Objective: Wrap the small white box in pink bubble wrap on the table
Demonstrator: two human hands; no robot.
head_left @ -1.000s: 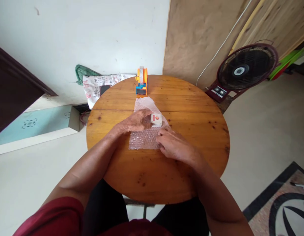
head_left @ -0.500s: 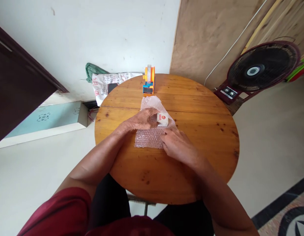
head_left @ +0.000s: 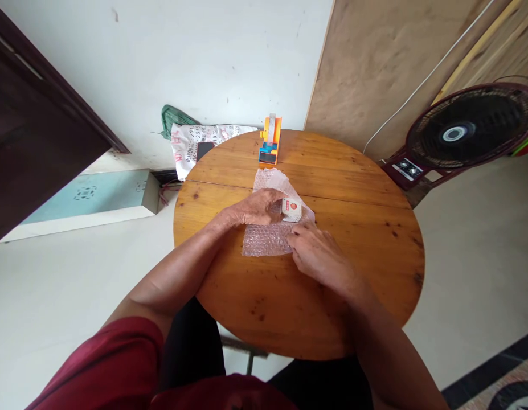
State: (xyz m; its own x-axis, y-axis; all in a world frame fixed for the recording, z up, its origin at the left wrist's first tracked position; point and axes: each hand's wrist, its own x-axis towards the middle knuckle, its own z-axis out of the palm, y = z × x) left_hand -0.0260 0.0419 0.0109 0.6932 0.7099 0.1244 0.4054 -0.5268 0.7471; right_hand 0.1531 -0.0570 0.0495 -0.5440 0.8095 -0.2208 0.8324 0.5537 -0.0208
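Note:
A small white box [head_left: 291, 209] with a red label sits on a sheet of bubble wrap [head_left: 266, 240] spread over the round wooden table. My left hand [head_left: 266, 206] grips the box from its left side, fingers closed around it. Just below and to the right of the box, my right hand [head_left: 312, 248] pinches the near right edge of the bubble wrap. The fingertips of the right hand are partly hidden.
An orange and blue tape dispenser [head_left: 270, 140] with a roll of tape stands at the far side of the wooden table [head_left: 255, 307]. Beyond the table are a printed white sack [head_left: 184, 149], a green bag [head_left: 177, 121] and a dark red fan [head_left: 469, 134].
The whole view has shifted, so the table appears further right. Both hands keep nearly the same places on the box and the bubble wrap.

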